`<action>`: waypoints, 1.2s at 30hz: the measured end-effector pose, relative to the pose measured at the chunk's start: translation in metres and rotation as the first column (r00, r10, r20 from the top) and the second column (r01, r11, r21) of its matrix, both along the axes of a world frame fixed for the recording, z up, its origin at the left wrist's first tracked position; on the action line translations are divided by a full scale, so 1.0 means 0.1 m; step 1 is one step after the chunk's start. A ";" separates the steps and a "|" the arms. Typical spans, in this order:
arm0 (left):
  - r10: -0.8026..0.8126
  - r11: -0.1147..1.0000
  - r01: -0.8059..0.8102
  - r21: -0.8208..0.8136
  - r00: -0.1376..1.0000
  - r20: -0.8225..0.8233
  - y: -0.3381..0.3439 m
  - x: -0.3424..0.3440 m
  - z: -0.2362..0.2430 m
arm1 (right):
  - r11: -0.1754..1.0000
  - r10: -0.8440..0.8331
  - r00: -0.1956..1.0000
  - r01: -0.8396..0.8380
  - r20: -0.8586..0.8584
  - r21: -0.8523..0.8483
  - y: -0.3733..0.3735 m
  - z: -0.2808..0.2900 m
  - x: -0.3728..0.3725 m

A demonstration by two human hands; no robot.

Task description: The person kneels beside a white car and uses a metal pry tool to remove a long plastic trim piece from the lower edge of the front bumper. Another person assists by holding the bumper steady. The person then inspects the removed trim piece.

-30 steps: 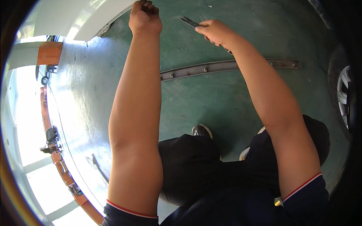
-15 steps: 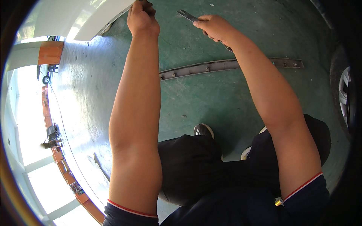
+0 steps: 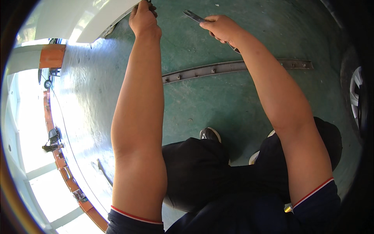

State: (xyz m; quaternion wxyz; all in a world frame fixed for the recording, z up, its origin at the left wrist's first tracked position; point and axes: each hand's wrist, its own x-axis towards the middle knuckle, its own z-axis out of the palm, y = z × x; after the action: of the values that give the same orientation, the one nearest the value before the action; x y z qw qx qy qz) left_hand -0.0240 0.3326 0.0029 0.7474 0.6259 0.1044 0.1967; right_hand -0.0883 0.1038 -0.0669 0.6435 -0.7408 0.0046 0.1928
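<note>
Your right hand (image 3: 222, 28) is closed round a slim grey metal tool (image 3: 193, 16), its flat tip pointing up and left toward the other hand; your left hand (image 3: 143, 19) is curled at the edge of the white panel (image 3: 78, 19), pinching something small and dark that I cannot make out. Judging from this, keep the left grip steady against the panel edge and bring the tool tip in slowly, low and flat, so it does not slip and scratch the white surface; hold your wrist straight rather than levering hard. Below your arms the long grey trim strip (image 3: 218, 69) lies on the green floor (image 3: 218, 101), well apart from both hands; your dark shoe (image 3: 209, 134) stands nearer you.
</note>
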 end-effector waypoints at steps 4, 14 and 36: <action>-0.137 0.984 0.134 -0.116 0.990 -0.024 0.07 -0.07 0.00 | 1.000 -0.006 1.000 0.006 0.006 -0.009 -0.04 0.00 -0.01; -0.292 0.937 0.265 -0.227 0.951 -0.096 0.04 -0.32 -0.21 | 0.998 0.052 0.999 -0.052 -0.004 0.026 -0.06 -0.14 0.03; -0.373 0.828 0.365 -0.425 0.925 0.068 0.12 0.06 -0.13 | 1.000 0.019 0.997 -0.020 -0.070 -0.005 -0.04 -0.20 -0.02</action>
State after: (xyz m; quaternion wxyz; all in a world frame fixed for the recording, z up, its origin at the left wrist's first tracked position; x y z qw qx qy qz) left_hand -0.0182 0.3447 -0.0098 0.8896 0.4555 0.0292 0.0153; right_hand -0.0904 0.0999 -0.0869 0.6387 -0.7356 0.0205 0.2248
